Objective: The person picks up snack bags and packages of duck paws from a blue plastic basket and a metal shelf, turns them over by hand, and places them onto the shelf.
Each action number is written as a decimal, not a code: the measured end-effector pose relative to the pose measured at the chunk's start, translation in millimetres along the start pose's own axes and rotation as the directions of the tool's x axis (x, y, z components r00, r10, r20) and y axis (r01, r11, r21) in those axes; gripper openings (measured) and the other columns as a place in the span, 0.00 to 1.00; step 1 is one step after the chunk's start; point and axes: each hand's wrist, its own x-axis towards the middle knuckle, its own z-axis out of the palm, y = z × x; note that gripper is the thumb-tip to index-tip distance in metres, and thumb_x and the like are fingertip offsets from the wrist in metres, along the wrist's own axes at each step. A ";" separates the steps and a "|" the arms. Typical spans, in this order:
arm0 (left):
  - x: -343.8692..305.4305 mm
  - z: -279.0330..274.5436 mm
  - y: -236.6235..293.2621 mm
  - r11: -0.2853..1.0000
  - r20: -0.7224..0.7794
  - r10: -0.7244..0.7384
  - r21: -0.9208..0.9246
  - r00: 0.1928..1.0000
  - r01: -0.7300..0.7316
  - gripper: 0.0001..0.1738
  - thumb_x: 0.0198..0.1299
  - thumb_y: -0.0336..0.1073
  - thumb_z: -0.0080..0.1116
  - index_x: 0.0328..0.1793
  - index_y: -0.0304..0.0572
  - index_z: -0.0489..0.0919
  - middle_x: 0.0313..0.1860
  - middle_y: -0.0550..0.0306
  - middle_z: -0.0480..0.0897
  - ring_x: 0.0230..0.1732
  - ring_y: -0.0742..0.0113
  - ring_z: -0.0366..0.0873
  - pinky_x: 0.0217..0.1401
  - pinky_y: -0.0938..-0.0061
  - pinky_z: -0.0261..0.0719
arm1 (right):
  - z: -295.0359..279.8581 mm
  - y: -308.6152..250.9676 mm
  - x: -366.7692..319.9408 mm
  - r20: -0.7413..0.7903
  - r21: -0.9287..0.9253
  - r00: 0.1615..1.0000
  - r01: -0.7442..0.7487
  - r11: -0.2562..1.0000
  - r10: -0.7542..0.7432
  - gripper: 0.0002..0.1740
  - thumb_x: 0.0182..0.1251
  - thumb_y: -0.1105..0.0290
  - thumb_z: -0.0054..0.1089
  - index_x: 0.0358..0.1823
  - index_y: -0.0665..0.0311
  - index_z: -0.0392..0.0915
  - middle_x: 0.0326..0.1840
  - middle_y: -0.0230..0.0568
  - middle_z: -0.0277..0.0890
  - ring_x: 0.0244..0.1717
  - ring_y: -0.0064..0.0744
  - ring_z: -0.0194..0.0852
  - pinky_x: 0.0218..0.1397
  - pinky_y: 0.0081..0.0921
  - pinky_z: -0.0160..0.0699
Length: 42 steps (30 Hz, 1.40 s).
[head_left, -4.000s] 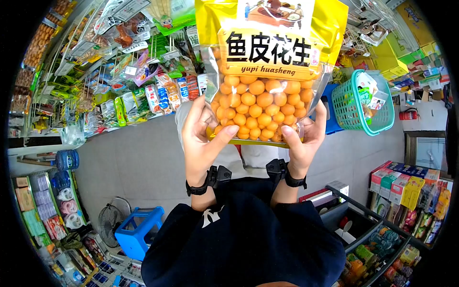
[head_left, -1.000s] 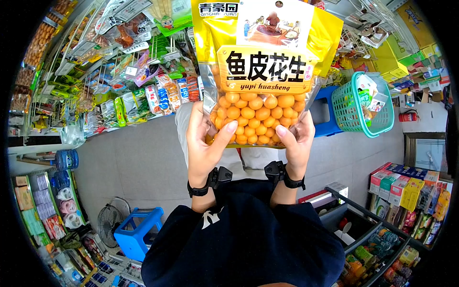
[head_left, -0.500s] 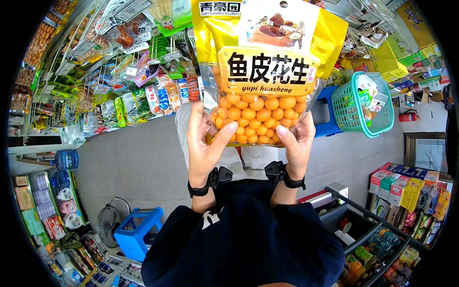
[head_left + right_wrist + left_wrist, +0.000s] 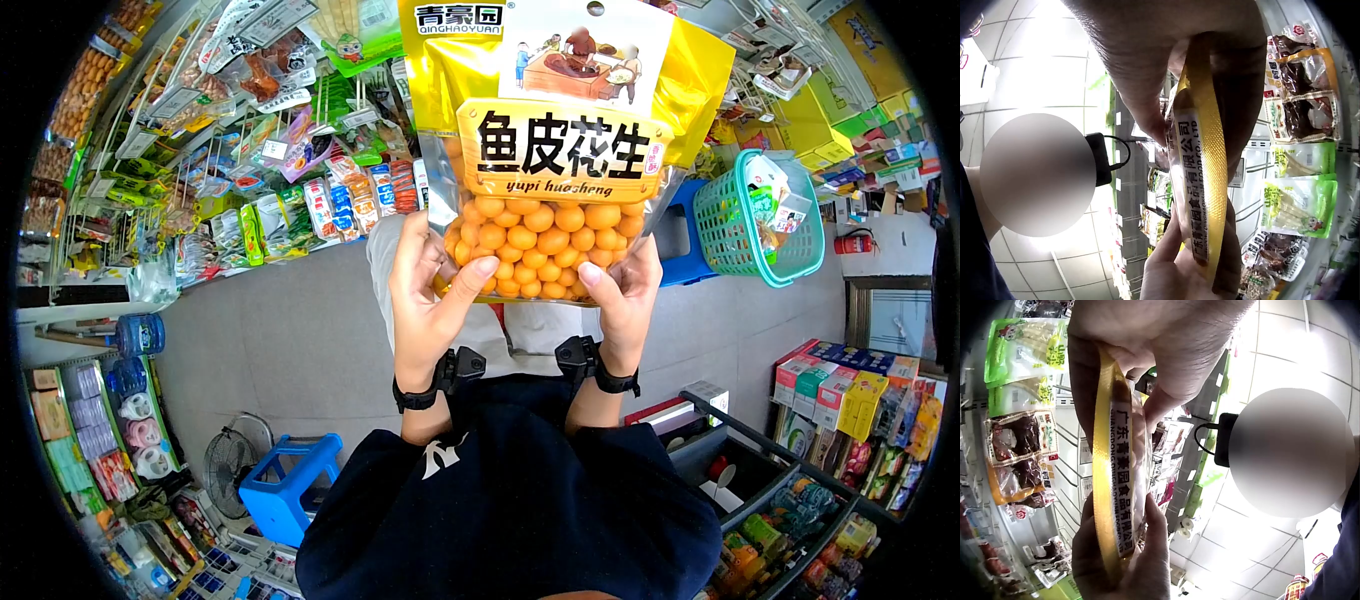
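Observation:
A yellow snack bag (image 4: 560, 140) with a clear window full of orange coated peanuts is held up in front of the head camera. My left hand (image 4: 425, 295) grips its lower left corner, thumb across the front. My right hand (image 4: 625, 300) grips the lower right corner the same way. In the left wrist view the bag's yellow bottom seam (image 4: 1113, 506) runs edge-on between both hands. The right wrist view shows the same seam (image 4: 1200, 181) pinched between fingers and thumb.
Racks of hanging snack packets (image 4: 250, 150) fill the left. A green plastic basket (image 4: 755, 215) rests on a blue stool (image 4: 680, 235) at right. Another blue stool (image 4: 285, 480) and a fan (image 4: 232, 462) stand at lower left; boxed goods (image 4: 850, 400) line the lower right.
Over four seconds the bag came down slightly and its top edge with the brand name came into view. In the last half second it barely moved; both hands keep their grip.

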 end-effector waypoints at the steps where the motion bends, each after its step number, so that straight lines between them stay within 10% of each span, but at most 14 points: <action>1: 0.1 -0.3 -0.5 1.000 0.004 0.000 -0.002 1.000 0.000 0.26 0.53 0.28 0.62 0.55 0.31 0.61 0.37 0.55 0.76 0.39 0.76 0.74 0.39 0.85 0.69 | -0.1 0.0 0.1 0.000 -0.005 1.000 0.002 1.000 -0.002 0.30 0.52 0.79 0.63 0.57 0.73 0.61 0.55 0.46 0.68 0.54 0.31 0.69 0.57 0.28 0.69; 42: 2.4 -2.1 -2.3 0.999 0.022 -0.024 0.024 0.999 0.024 0.26 0.53 0.29 0.60 0.56 0.33 0.63 0.34 0.60 0.77 0.30 0.83 0.67 0.30 0.88 0.59 | 2.9 -2.0 -0.4 -0.026 -0.028 1.000 -0.015 0.999 0.014 0.27 0.50 0.78 0.65 0.52 0.73 0.65 0.50 0.46 0.72 0.50 0.29 0.72 0.55 0.26 0.71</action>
